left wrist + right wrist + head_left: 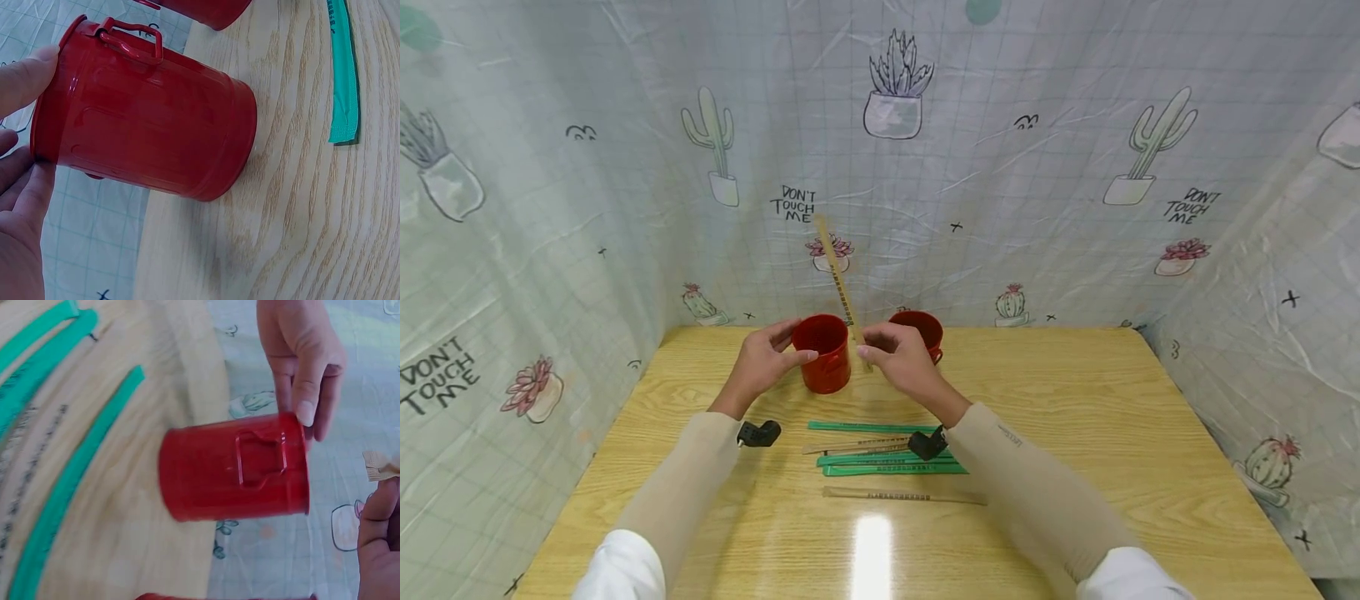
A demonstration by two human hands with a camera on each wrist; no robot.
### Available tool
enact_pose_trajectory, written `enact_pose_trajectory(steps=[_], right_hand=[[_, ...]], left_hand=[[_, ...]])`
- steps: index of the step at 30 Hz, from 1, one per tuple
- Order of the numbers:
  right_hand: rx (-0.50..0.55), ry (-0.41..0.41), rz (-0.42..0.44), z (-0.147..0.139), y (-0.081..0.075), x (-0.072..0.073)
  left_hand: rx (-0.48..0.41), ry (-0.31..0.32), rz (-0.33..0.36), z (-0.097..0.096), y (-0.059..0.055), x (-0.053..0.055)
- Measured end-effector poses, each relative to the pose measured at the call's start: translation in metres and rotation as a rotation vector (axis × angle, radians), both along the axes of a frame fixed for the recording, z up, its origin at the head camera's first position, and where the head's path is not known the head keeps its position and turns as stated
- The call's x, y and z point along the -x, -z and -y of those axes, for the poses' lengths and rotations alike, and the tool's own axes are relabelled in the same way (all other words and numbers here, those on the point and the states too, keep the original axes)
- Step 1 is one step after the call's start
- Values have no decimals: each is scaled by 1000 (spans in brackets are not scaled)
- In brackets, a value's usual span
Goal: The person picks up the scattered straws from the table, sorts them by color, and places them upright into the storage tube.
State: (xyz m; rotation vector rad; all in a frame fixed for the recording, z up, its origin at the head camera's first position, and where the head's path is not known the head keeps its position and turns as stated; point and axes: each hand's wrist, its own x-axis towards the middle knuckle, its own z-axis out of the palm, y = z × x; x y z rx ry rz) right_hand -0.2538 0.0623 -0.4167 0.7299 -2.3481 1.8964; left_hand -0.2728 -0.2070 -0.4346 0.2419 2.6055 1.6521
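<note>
A small red metal bucket (826, 373) with a wire side handle stands upright at the back of the table. My left hand (763, 360) grips its rim from the left, thumb on the near side; in the left wrist view the fingers (39, 194) lie along the bucket wall. Between thumb and fingers, my right hand (904, 358) pinches a long, thin tan paper packet (841, 287) near its lower end. The packet stands steeply, leaning left, just right of the bucket. What is inside the packet is hidden. In the right wrist view, the packet's crimped end (377, 466) shows above the fingertips.
A second red bucket (931, 332) stands behind my right hand, partly covered by it. Several green packets (880, 468) and tan packets (902, 495) lie crosswise on the wooden table (1060, 400) nearer me. A patterned curtain (1045, 250) hangs along the table's back edge.
</note>
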Motion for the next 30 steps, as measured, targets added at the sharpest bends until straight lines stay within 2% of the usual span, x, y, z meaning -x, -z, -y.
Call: enact_pose_trajectory(steps=[7,14,16,23,30], right_hand=[[-71,58,-49,24,-11,17],[-154,65,-140,42,-14,35],[-169,51,-143,46,-14,38],[-262,47,-50,50,-7,36],[-369,93,-53,48,0,34]], left_hand=[[13,-6,-2,1,0,-1],[19,-4,-23,3,-1,-1],[16,-7,-20,2,0,-1],[6,7,-16,-1,4,0],[12,7,-40,-1,5,0]])
